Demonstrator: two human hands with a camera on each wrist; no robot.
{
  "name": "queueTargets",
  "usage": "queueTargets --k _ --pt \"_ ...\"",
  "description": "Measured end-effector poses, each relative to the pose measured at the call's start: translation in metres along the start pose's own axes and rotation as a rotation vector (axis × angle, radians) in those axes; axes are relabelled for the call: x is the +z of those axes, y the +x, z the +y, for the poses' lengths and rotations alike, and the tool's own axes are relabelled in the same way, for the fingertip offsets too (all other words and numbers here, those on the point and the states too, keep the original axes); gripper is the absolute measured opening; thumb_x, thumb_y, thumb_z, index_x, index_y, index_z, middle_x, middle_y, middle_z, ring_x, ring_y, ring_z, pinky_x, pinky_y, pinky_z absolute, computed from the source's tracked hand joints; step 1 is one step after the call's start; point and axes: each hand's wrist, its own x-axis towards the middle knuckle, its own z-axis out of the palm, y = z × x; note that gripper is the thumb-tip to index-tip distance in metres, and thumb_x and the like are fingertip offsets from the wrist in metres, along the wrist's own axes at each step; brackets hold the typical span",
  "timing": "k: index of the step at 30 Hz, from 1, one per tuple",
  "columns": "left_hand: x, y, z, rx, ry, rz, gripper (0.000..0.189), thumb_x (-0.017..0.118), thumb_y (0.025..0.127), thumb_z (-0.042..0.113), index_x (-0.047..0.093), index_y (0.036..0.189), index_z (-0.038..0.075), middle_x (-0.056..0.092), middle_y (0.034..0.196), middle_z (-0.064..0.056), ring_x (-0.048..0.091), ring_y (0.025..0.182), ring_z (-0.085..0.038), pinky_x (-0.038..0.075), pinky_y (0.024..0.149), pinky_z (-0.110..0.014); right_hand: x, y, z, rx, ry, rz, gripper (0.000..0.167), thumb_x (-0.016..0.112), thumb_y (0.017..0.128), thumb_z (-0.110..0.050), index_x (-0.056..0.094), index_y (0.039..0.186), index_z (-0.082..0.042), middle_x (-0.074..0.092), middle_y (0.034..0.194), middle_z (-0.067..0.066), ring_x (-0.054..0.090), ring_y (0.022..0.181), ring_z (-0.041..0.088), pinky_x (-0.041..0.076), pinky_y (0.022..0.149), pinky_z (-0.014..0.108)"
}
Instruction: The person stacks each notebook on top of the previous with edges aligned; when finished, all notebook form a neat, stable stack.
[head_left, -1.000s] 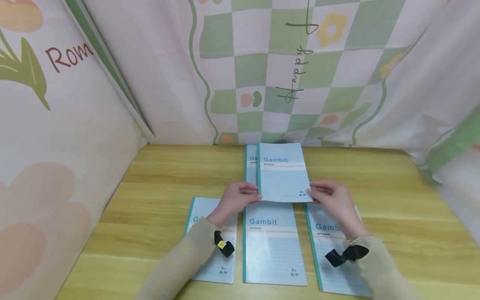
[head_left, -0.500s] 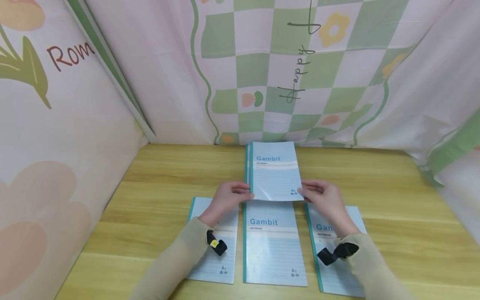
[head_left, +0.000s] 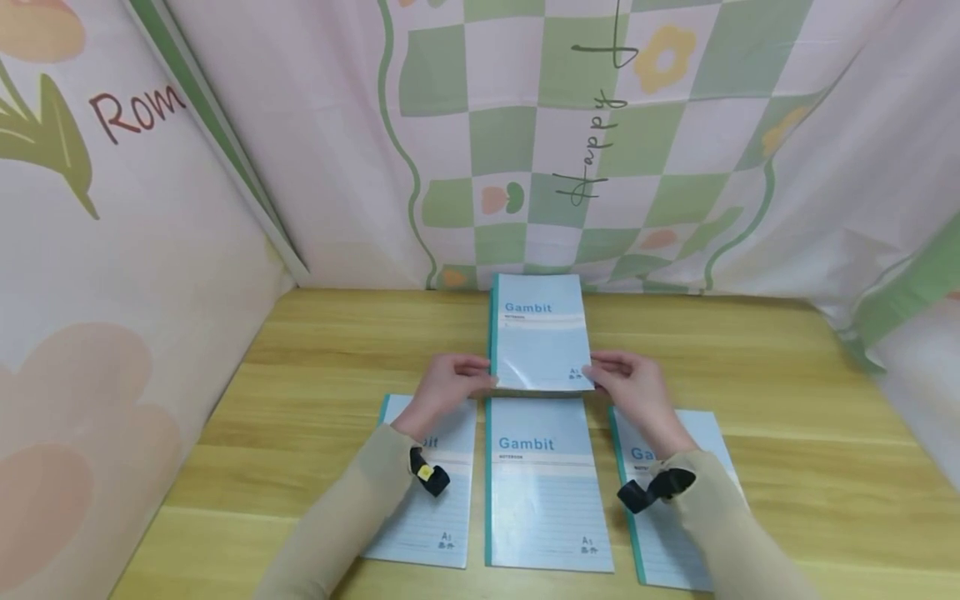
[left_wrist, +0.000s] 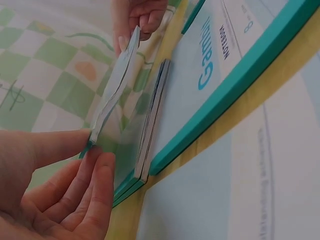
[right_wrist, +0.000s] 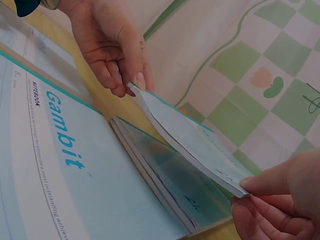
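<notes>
A light blue Gambit notebook with a teal spine is held up at its near corners, tilted. My left hand pinches the near-left corner between thumb and fingers. At the near-right corner, the thumb and fingers of my right hand pinch it too. Beneath it, in the right wrist view, lies a small stack of notebooks, a gap showing between them. The held notebook hides nearly all of that stack in the head view. Just nearer lies a flat middle notebook.
Matching notebooks lie on either side of the middle one: a left notebook and a right notebook, both partly under my forearms. The wooden table ends at a checkered curtain behind the stack.
Both hands have carried the held notebook leftward and slightly away from me, bringing it over the stack, whose left strip showed earlier. The three near notebooks have stayed put.
</notes>
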Motion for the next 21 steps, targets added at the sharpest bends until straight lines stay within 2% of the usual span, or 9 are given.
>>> queueTargets --k 4,12,21 --pt "-0.001 0.005 0.001 -0.009 0.034 0.018 0.031 0.080 0.090 0.027 0.073 0.119 0.018 0.072 0.104 0.005 0.066 0.098 -0.015 0.056 0.089 -0.037 0.002 0.005 -0.002 0.008 -0.011 0.002 0.046 0.070 0.099 -0.028 0.060 0.137 -0.005 0.065 0.124 0.015 0.066 0.108 0.026 0.058 0.089 0.034" --pt "0.000 0.013 0.001 -0.013 0.093 0.060 0.030 0.080 0.090 0.026 0.074 0.118 0.016 0.071 0.110 0.003 0.065 0.103 -0.017 0.054 0.092 -0.038 0.007 0.016 -0.002 0.010 0.034 -0.004 0.042 0.069 0.099 -0.021 0.060 0.135 -0.001 0.065 0.121 0.018 0.067 0.104 0.026 0.058 0.087 0.032" --pt "0.002 0.018 -0.005 -0.020 0.117 0.070 0.029 0.081 0.089 0.023 0.075 0.117 0.016 0.072 0.110 0.001 0.066 0.101 -0.017 0.055 0.091 -0.037 0.010 0.020 0.004 -0.003 0.038 -0.015 0.040 0.069 0.099 -0.018 0.061 0.133 0.002 0.066 0.119 0.019 0.067 0.100 0.024 0.059 0.083 0.029"
